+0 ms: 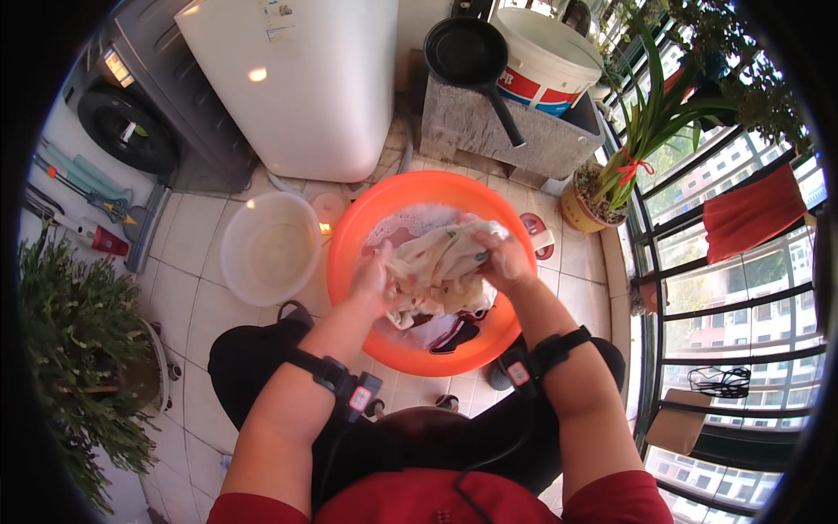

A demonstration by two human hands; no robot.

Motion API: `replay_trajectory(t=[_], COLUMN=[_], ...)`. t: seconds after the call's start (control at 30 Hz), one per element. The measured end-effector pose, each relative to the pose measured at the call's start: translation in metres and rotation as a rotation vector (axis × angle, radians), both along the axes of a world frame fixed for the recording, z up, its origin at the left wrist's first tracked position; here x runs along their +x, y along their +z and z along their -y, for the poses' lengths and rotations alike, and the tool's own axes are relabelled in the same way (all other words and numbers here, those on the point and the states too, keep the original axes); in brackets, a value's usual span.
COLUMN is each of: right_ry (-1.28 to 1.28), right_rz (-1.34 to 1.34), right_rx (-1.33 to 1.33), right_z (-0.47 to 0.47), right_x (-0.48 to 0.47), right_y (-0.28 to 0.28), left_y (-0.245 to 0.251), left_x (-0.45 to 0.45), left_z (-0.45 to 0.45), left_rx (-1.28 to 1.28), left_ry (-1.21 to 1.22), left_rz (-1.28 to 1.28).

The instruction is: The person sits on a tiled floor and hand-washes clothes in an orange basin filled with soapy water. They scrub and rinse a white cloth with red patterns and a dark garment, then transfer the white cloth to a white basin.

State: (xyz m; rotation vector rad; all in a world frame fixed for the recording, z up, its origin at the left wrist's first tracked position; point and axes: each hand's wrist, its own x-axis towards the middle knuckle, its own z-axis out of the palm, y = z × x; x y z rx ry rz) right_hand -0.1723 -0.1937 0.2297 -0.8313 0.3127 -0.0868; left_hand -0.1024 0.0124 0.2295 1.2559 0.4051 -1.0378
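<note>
A wet cream garment with small printed patches (438,262) is bunched between my two hands over an orange plastic basin (425,363). My left hand (372,275) grips its left side, near the basin's left wall. On the upper right, my right hand (504,252) holds the cloth, with suds on the fingers. Soapy water with white foam (409,219) shows behind the garment. Under it lies more wet laundry, including a white and dark piece (452,334) at the near side of the basin. The folds hide part of both hands' fingers.
Left of the basin stands a translucent plastic tub (270,249). A red and white scrubbing brush (538,237) lies at right. Behind are a white appliance (301,92) and a stone sink (471,124) bearing a black frying pan (466,52) and a white bucket (546,59). Potted plants (592,196) flank both sides.
</note>
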Motion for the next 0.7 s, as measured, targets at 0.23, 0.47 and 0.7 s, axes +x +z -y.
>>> replay_trajectory(t=[0.23,0.47,0.7], right_ry=[0.208,-0.224,-0.228], right_rz=[-0.124,-0.581,-0.806], right_rx=[-1.131,-1.116,-1.247], right_z=[-0.113,-0.063,-0.095], right_x=[-0.032,0.005,0.008], right_y=[0.023,-0.048,-0.043], left_y=[-0.093,-0.099,-0.081], left_x=[-0.051,-0.060,-0.054], left_z=[0.045,0.045,0.043], left_rx=[-1.615,-1.059,-0.956], left_ry=[0.266,0.452,0.533], left_rz=[-0.467,-0.428,-0.416])
